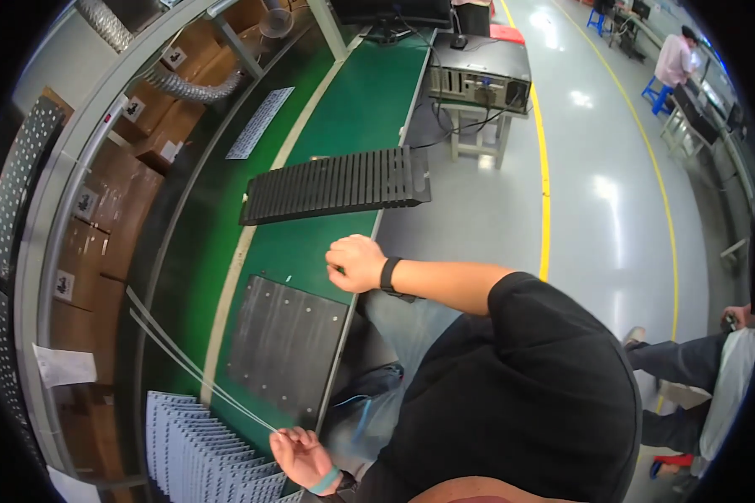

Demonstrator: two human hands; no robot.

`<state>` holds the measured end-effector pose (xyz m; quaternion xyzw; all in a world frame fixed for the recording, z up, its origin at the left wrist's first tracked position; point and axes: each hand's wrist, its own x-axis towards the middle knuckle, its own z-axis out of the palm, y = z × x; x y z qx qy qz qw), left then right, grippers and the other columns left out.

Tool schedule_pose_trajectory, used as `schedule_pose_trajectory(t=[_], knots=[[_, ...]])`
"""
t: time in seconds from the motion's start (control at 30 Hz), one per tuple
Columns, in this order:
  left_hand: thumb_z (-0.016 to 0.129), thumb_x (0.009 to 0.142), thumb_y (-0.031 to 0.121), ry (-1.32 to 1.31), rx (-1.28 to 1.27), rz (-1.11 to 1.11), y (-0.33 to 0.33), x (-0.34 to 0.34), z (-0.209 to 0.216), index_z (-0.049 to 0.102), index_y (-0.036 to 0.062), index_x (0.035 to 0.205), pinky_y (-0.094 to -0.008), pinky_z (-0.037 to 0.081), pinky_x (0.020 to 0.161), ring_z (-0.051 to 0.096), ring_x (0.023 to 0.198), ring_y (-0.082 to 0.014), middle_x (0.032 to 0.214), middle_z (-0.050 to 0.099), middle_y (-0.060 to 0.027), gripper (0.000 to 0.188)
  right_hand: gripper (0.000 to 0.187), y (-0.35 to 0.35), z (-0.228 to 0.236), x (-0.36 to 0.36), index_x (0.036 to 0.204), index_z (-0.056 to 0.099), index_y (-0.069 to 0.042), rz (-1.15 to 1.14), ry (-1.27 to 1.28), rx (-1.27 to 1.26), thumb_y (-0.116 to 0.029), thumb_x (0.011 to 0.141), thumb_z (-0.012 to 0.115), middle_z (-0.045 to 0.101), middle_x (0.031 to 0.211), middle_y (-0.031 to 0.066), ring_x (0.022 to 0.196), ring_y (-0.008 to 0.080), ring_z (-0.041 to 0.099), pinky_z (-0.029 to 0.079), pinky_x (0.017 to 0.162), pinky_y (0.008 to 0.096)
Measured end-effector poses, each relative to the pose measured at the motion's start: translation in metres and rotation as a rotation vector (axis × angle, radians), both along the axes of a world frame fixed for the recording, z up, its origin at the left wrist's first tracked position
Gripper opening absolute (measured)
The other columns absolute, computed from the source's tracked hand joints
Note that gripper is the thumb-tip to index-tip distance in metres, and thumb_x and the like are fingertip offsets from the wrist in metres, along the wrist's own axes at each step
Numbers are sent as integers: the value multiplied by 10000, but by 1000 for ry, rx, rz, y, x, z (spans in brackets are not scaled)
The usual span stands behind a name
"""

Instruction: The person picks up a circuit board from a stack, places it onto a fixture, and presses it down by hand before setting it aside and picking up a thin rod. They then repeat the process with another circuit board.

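My left hand (304, 458), low in the view, pinches the ends of long, thin white strips (195, 369) that look like cable ties. They reach away over the green bench (354, 88). My right hand (358, 262) is at the bench's near edge with fingers curled in; whatever they may hold is hidden. Between the hands, a flat dark plate (287, 345) with small round studs or screws lies on the bench. Beyond my right hand, a long black slotted rack (335, 186) lies across it. A row of grey-blue panels (205, 453) stands by my left hand.
A white sheet (260, 123) lies on the bench's far side. Brown cartons (88, 256) fill shelves behind the metal frame (38, 226). A metal-cased unit (478, 75) with cables sits on a stand at the bench's end. Another person (734, 386) stands at the right; one sits farther off.
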<state>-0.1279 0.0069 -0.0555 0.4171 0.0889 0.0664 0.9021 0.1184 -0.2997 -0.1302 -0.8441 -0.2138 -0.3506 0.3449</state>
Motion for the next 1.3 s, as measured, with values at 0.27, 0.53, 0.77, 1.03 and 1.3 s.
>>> schedule_pose_trajectory(t=[0.27, 0.53, 0.77, 1.03, 1.3], knots=[[598, 999, 110, -53, 383, -74, -30, 28, 9, 537, 27, 888, -266, 427, 558, 516, 600, -145, 715, 552, -61, 152, 142, 1, 1, 0, 668, 557, -81, -17, 8, -14, -146, 746, 657, 552, 682, 72, 691, 304, 593, 460, 643, 440], [618, 999, 124, -149, 417, -122, -49, 26, 5, 530, 42, 892, -270, 434, 558, 511, 573, -163, 704, 565, -77, 161, 133, -2, 1, -6, 669, 564, -91, -2, -8, 12, -151, 739, 661, 548, 677, 67, 682, 292, 597, 463, 640, 435], [610, 1020, 164, -258, 359, -15, -81, 34, 28, 538, 65, 967, -268, 426, 557, 529, 630, -159, 765, 584, -66, 134, 142, -14, 4, 4, 677, 567, -103, 20, -57, 68, -172, 741, 673, 543, 680, 56, 672, 277, 594, 450, 606, 421], [605, 1018, 130, -122, 368, -134, -112, 38, 22, 585, 33, 1080, -257, 441, 548, 531, 630, -130, 778, 593, -41, 117, 197, -11, 5, -13, 868, 702, -67, 282, 181, 365, -250, 925, 657, 647, 769, 88, 699, 248, 644, 489, 619, 392], [623, 979, 48, -148, 1025, -233, -163, 67, 28, 632, -14, 1047, -274, 476, 533, 538, 565, -130, 722, 575, -44, 92, 257, -45, 76, -90, 1016, 700, -40, 994, 802, 1057, -278, 1035, 604, 637, 772, 6, 657, 63, 564, 457, 575, 231]])
